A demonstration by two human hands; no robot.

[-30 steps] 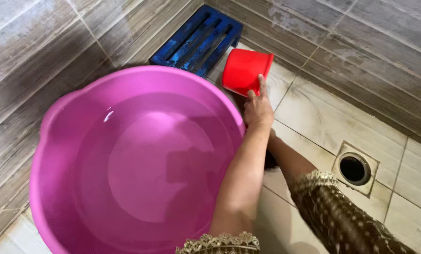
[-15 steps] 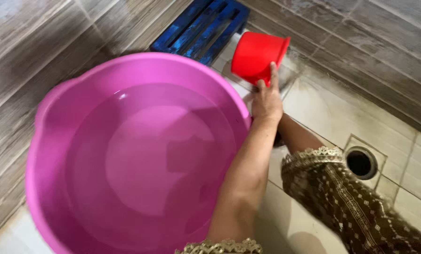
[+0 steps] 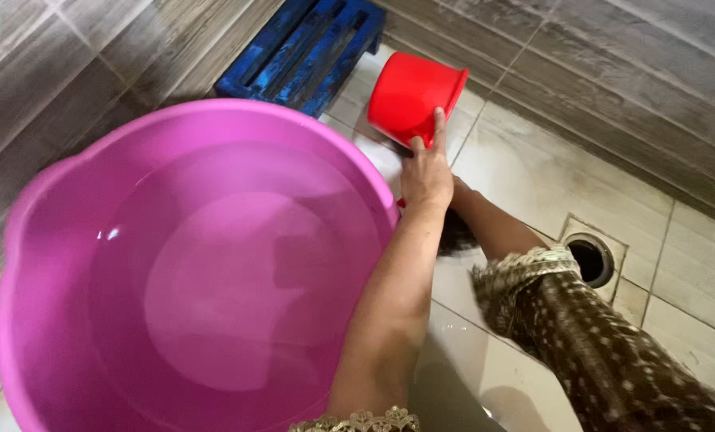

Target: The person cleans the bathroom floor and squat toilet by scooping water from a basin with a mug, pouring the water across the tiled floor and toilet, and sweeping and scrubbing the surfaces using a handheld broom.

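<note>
Red mug (image 3: pixel 412 96) tipped beside the pink tub (image 3: pixel 45 240).
Left hand (image 3: pixel 426 172) grips the mug's side, steadying its tilt; right hand is hidden behind, grip unclear.

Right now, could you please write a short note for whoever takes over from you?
Left hand: grips the red cup, tilted over the floor beyond the basin.
Right hand: hidden behind the left forearm; only its sleeve shows.
Things: pink basin on the tiles, blue rack behind it, drain to the right.
Done: basin holds water.
Left: cup not yet set down; its contents are not visible.
</note>
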